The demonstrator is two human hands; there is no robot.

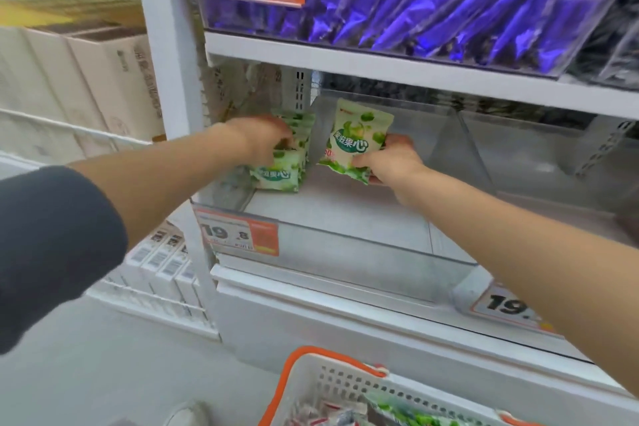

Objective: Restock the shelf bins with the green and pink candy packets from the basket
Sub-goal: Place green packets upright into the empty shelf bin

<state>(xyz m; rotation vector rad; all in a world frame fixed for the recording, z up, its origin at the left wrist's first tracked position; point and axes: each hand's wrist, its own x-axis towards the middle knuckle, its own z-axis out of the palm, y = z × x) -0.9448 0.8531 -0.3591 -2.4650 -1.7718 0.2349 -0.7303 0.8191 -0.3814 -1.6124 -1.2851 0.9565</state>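
Inside the clear plastic shelf bin [345, 252], our left hand [262, 142] grips a stack of green candy packets [280, 178]; our right hand [390, 162] pinches another green packet [352, 138] beside it.

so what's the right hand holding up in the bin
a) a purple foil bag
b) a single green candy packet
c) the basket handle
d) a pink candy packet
B: the right hand pinches a single green candy packet upright inside the clear shelf bin, apart from the stack of green packets that the left hand grips.
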